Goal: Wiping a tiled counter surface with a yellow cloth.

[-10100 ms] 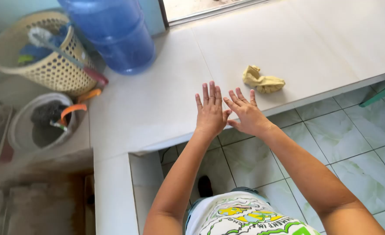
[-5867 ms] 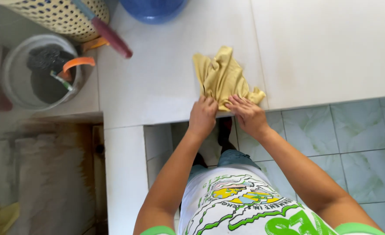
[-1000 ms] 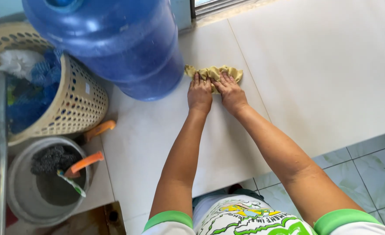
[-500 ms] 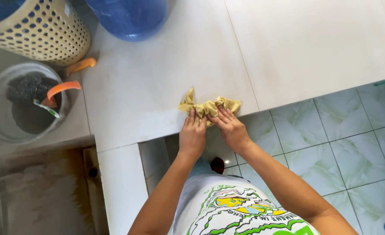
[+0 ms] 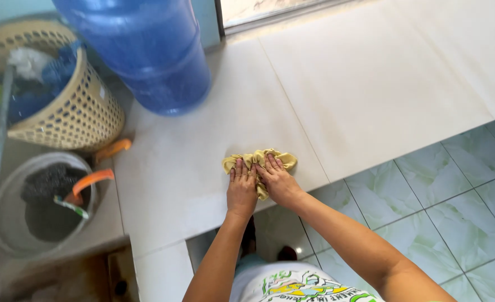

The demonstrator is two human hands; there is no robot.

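- The white tiled counter (image 5: 370,100) runs wide and bare to the right of the hands and behind them toward the window frame (image 5: 275,14); its front edge falls off just below the hands to the green floor tiles (image 5: 426,190).
- To the left the room is tighter: a big blue water jug (image 5: 146,50) stands on the counter's back left part, well apart from the hands, and a woven cream basket (image 5: 62,106) sits beside it. Below that, off the counter's left edge, is a grey bucket (image 5: 40,201) with an orange-handled tool in it.
- The yellow cloth (image 5: 258,162) is crumpled into a soft, wrinkled wad, lying on the counter close to its front edge.
- Its long axis runs left to right, roughly along the counter's front edge; one end pokes out left of the hands, the other right.
- The left hand (image 5: 242,190) lies flat on the cloth, fingers straight and close together, pressing down.
- The right hand (image 5: 278,182) presses beside it, touching the left, fingers laid over the cloth's middle, not pinching.
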